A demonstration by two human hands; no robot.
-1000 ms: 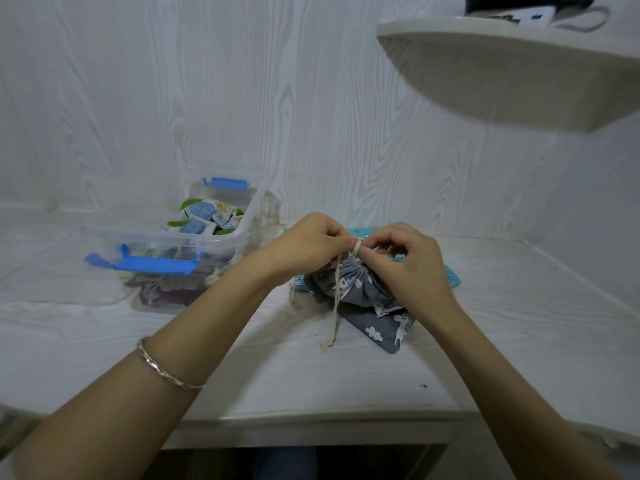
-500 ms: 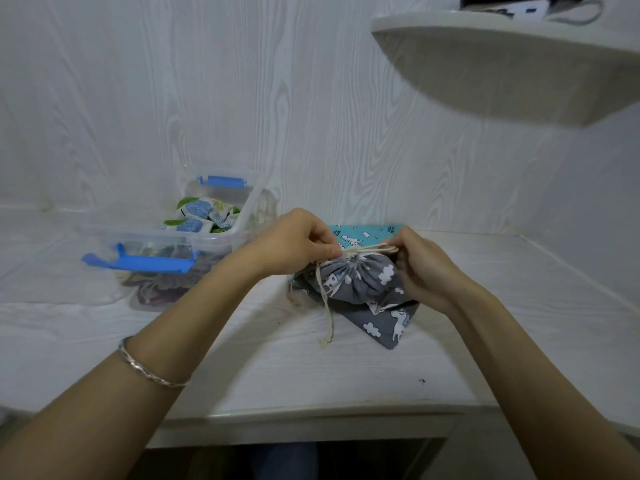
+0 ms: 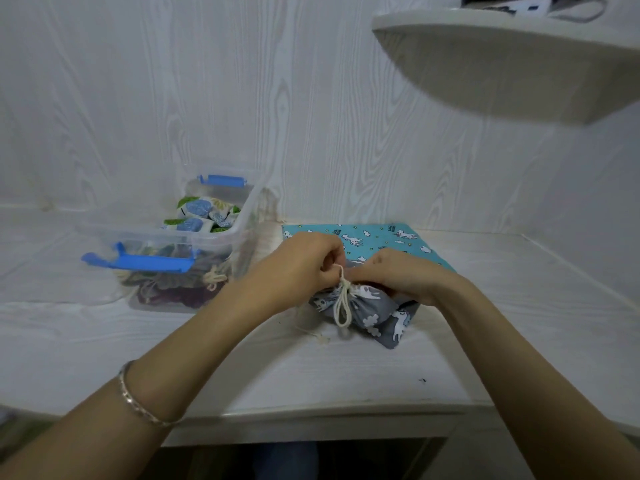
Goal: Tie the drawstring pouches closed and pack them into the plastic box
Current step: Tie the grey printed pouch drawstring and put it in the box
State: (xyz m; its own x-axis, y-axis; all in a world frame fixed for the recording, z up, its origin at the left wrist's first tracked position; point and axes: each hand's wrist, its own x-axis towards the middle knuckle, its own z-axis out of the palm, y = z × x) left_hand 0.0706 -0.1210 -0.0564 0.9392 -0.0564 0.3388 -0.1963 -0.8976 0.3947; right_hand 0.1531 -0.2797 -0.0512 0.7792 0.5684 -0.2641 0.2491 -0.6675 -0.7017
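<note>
The grey drawstring fabric pouch printed with white unicorns and clouds lies on the white wood-grain table, its mouth gathered tight and facing the person. Both forearms reach in from the near edge and meet at that mouth, wrists bent slightly inward. The left hand sits just left of the grey pouch, knuckles up, fingers curled in, pinching the cream cotton cord between thumb and forefinger. A loop of the cord hangs down over the pouch's front. The right hand rests on top of the grey pouch, fingers folded under toward the neck. It seems to grip the gathered fabric there, though the fingertips are hidden. A thin silver bracelet circles the left wrist.

Directly behind the grey pouch, partly under the hands, lies a flat turquoise fabric pouch with the same white print. Well to the left of the grey pouch stands the clear plastic box with blue clip latches, open, with patterned pouches inside. High above and right of the grey pouch juts a white rounded shelf.
</note>
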